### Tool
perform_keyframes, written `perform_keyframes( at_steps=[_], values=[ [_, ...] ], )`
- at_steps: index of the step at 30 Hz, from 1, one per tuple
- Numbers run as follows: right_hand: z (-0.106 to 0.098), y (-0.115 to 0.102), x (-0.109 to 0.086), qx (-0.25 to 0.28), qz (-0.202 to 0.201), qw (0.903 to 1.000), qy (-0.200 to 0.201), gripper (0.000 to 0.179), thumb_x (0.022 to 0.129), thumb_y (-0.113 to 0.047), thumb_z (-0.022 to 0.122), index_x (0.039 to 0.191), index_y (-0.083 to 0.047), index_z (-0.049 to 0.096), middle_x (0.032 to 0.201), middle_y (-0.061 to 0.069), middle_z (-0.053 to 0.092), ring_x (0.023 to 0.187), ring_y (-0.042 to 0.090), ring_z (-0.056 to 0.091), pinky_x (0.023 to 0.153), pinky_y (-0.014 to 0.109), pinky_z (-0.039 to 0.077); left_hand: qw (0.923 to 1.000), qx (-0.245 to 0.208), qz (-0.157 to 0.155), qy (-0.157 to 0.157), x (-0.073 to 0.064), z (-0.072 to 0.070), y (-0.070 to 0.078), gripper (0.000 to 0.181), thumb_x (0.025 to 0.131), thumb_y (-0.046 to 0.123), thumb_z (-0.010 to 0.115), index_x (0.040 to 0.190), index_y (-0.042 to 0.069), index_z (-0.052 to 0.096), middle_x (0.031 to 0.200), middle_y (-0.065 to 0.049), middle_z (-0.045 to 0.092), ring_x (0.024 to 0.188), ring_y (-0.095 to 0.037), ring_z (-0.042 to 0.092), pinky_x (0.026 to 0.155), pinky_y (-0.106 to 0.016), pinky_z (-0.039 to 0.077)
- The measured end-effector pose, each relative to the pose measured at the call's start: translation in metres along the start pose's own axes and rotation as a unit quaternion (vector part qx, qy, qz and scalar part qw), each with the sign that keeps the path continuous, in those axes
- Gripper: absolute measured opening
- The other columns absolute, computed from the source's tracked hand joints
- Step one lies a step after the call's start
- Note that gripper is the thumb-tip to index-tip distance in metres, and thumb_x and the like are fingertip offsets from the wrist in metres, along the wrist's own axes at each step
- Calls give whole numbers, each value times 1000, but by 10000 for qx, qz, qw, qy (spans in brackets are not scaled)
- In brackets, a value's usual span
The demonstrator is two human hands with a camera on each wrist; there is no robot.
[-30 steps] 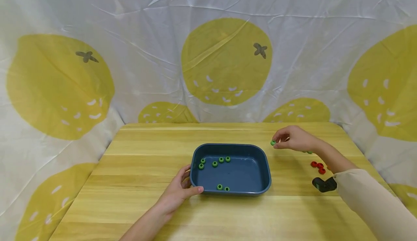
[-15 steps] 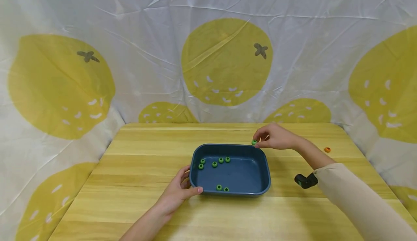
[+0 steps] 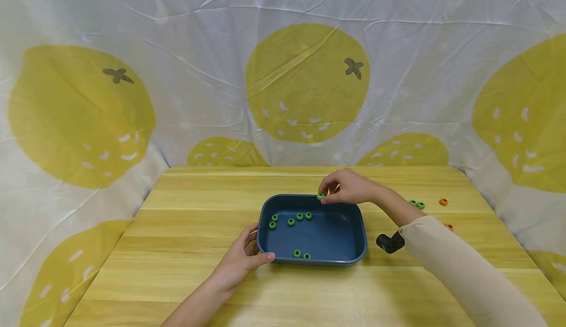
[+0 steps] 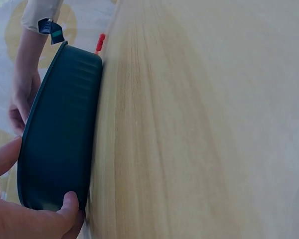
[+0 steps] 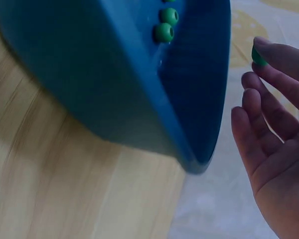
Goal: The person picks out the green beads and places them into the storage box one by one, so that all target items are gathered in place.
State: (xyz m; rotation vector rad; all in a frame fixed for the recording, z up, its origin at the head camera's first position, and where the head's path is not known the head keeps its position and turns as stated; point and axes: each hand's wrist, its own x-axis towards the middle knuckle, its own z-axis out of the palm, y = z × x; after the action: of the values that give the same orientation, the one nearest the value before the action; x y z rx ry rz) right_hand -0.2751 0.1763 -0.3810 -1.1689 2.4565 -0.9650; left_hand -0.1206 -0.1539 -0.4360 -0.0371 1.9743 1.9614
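A dark blue rectangular tub (image 3: 329,241) stands mid-table with several green beads (image 3: 291,222) lying inside it, toward its left and front. My left hand (image 3: 240,258) grips the tub's front left corner, its thumb on the rim and its other fingers along the left side. Between right thumb and index finger, a green bead (image 3: 320,197) is pinched over the tub's back rim. The right hand (image 3: 349,187) has its remaining fingers loosely bent, as the right wrist view shows; there the pinched bead (image 5: 258,56) is partly covered by the thumb.
Two green beads (image 3: 417,204) and orange beads (image 3: 443,202) lie on the wooden table (image 3: 185,248) at the right, partly behind the right arm. Red beads (image 4: 100,42) show beyond the tub in the left wrist view. A black device (image 3: 390,243) is on the right wrist.
My right hand has carried the green bead leftward from the table's right side to over the tub's back rim. The left hand and tub stay in place.
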Motion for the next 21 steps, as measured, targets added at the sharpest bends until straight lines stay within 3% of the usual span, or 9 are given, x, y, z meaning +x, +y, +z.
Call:
perform_keyframes(
  at_steps=[21],
  values=[
    [18, -19, 52, -469, -385, 9975, -350, 21, 94, -21, 79, 110, -8, 77, 97, -8, 72, 84, 7, 65, 82, 30, 55, 9998, -165, -43, -84, 3, -1, 0, 85, 89, 5, 81, 159, 10, 33, 153, -21, 43, 135, -36, 50, 100, -41, 48]
  ],
)
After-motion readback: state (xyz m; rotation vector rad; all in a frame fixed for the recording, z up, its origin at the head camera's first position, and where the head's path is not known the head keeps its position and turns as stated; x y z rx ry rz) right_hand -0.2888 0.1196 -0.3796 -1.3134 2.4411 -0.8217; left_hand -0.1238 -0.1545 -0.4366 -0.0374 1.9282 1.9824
